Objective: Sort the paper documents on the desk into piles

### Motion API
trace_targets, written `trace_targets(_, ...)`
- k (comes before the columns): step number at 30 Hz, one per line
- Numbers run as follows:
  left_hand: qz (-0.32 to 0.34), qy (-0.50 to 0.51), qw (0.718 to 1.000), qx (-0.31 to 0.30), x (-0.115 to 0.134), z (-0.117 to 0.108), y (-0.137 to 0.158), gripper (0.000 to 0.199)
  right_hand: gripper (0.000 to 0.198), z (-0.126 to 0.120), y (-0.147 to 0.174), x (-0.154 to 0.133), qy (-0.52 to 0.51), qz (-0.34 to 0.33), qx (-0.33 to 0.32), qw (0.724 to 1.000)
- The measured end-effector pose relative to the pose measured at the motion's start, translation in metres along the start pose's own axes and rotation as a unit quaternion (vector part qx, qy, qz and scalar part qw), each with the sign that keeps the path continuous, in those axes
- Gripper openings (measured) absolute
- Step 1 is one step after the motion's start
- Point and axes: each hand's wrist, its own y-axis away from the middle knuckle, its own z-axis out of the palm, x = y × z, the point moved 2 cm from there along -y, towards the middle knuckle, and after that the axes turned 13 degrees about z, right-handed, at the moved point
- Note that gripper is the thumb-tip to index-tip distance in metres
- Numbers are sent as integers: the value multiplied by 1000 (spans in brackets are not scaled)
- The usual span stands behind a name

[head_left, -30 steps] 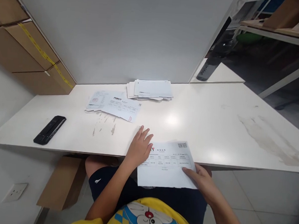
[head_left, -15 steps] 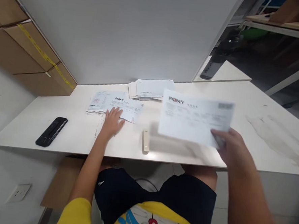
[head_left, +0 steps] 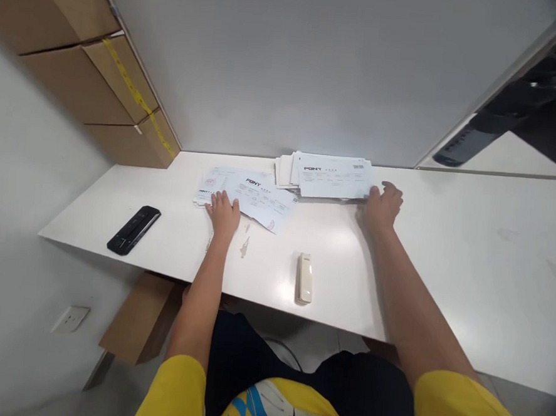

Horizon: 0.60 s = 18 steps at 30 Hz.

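Note:
My left hand (head_left: 224,214) lies with fingers spread on the near edge of a fanned pile of printed sheets (head_left: 260,196), which carry the word PONY and red stamps. At the back of the desk, another printed sheet (head_left: 334,180) rests on top of a stack of white papers (head_left: 286,171). Beside its lower right corner is my right hand (head_left: 384,207), fingers apart and thumb close to the corner; whether the thumb touches the paper I cannot tell. A cream stapler (head_left: 304,278) sits between my forearms, nearer the front edge.
A black phone-like device (head_left: 134,230) lies on the white desk (head_left: 445,243) at the left. Cardboard boxes (head_left: 126,142) are stacked by the left wall, and a grey panel (head_left: 291,71) closes off the back. A dark bottle (head_left: 465,141) stands beyond the panel's right end.
My right hand has carried the printed sheet left and back onto the rear stack, and its fingers have opened. My left hand stays on its pile. The view has turned right.

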Motion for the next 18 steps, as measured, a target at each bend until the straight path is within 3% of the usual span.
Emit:
trace_targets(2, 3, -17, 1000, 10, 5, -7, 4, 48, 55, -1, 13, 0, 8, 1, 16, 1000)
trace_targets(6, -39, -10, 999, 30, 9, -26, 10, 36, 45, -14, 47, -24, 0, -85, 21, 996)
trace_targets(9, -113, -18, 992, 47, -4, -38, 10, 36, 39, -15, 76, -43, 16, -120, -72, 990)
trace_targets(13, -172, -30, 983, 49, -20, -40, 8, 44, 35, -3, 101, -56, 59, -225, -213, 949)
trace_targets(15, -183, -23, 982, 49, -23, -38, 8, 47, 33, 2, 103, -57, 64, -280, -227, 931)
trace_targets(18, -202, -13, 978, 55, -24, -37, 8, 51, 33, 5, 99, -54, 53, -310, -226, 922)
